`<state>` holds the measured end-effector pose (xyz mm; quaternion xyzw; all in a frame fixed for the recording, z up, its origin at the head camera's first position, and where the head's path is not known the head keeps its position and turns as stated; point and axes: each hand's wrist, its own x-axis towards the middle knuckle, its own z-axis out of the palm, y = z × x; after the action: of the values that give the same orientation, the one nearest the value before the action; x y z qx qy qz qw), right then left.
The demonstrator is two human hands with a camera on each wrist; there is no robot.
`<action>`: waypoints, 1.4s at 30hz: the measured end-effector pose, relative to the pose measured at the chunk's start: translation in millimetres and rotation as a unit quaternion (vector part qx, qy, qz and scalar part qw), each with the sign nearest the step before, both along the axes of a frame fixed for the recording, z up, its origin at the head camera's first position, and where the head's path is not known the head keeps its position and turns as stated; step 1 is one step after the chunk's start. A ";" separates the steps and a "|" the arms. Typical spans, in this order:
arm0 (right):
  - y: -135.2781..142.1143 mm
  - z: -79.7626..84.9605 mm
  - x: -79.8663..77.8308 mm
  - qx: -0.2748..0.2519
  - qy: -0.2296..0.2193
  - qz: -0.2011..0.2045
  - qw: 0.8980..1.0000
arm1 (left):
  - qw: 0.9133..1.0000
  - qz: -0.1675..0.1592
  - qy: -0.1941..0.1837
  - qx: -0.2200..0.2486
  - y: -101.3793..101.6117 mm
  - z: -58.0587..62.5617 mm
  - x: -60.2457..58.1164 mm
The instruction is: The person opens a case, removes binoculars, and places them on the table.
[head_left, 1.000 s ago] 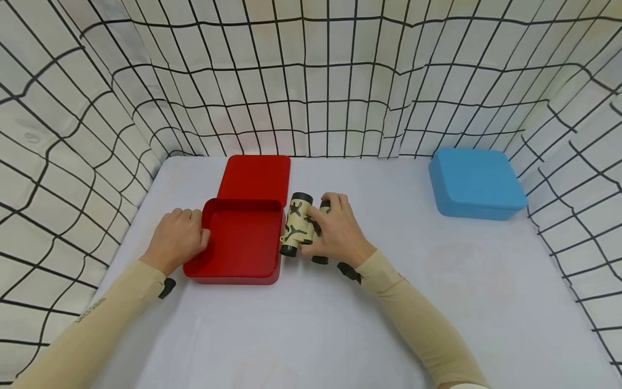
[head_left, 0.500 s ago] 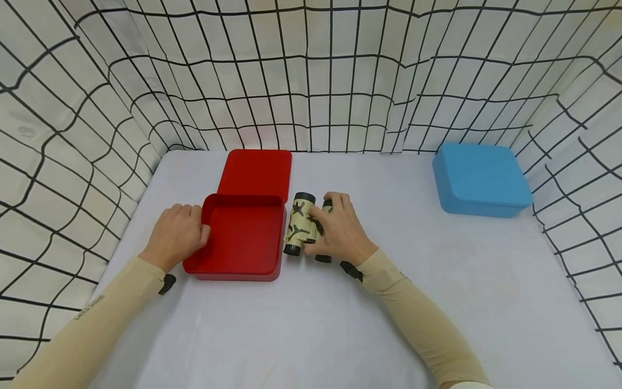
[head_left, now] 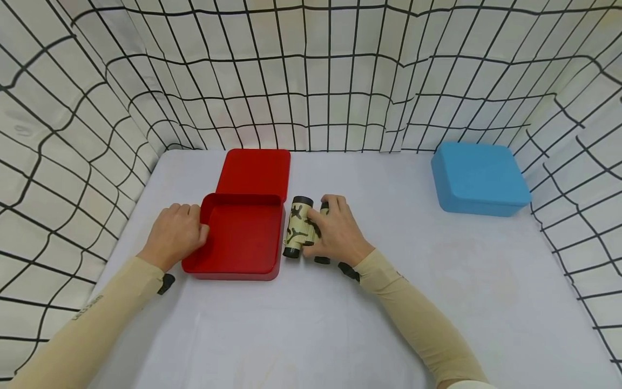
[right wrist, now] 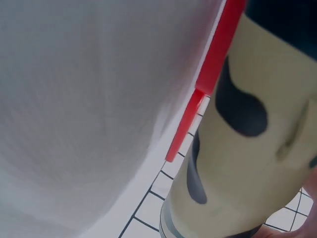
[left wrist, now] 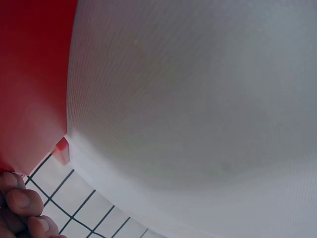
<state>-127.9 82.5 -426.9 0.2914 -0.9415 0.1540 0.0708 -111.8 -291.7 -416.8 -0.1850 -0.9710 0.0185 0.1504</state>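
Observation:
My right hand (head_left: 340, 232) grips a pair of camouflage binoculars (head_left: 298, 224), tan with dark patches and black ends, just right of the open red box (head_left: 233, 274). Its thumb lies across the middle, and the fingers cover much of the right barrel. Up close in the right wrist view, one binocular barrel (right wrist: 247, 163) fills the right side. My left hand (head_left: 175, 235) holds the red box by its left wall, thumb over the rim. In the left wrist view, curled fingertips (left wrist: 22, 201) show beside the box's red outer wall (left wrist: 32, 84).
The box's red lid (head_left: 255, 170) lies folded back behind it. A closed blue box (head_left: 481, 181) stands at the back right of the white table (head_left: 311, 329). Black-gridded white walls (head_left: 316, 81) enclose the back and both sides.
The head view has tilted slightly. Over the last half second, the binoculars and right hand have shifted slightly toward the front. The left hand keeps its place on the red box.

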 end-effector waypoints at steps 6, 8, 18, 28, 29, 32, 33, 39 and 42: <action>-1.3 -2.6 1.2 0.027 0.013 -0.003 1.000 | 1.000 -0.001 0.001 -0.002 0.8 0.9 -0.2; -1.7 -3.5 1.6 0.032 0.018 -0.003 0.999 | 1.000 -0.004 0.005 -0.001 0.7 0.7 -0.2; -3.7 -7.2 2.8 0.041 0.033 0.003 0.999 | 1.000 -0.009 0.010 -0.002 0.2 0.5 0.3; -5.1 -10.5 4.3 0.046 0.049 0.012 0.998 | 1.000 -0.006 0.007 -0.004 -0.4 -1.0 0.5; -5.3 -10.9 4.3 0.051 0.051 0.011 0.997 | 1.000 -0.006 0.006 -0.004 -0.4 -0.9 0.7; -5.6 -12.1 4.3 0.066 0.054 0.009 0.996 | 1.000 -0.006 0.007 -0.003 -0.3 -1.0 0.7; -5.7 -12.2 4.3 0.071 0.053 0.008 0.996 | 1.000 -0.005 0.008 -0.003 -0.4 -1.1 0.7; -5.1 -11.9 4.0 0.079 0.042 0.008 0.996 | 1.000 -0.004 0.009 -0.002 -0.6 -1.8 0.1; -4.7 -12.6 3.5 0.081 0.042 0.012 0.996 | 1.000 -0.005 0.010 0.001 -0.2 -1.5 0.2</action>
<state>-124.5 77.8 -439.5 0.3141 -0.9433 0.0656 0.0844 -111.6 -292.0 -418.4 -0.1894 -0.9686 0.0190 0.1602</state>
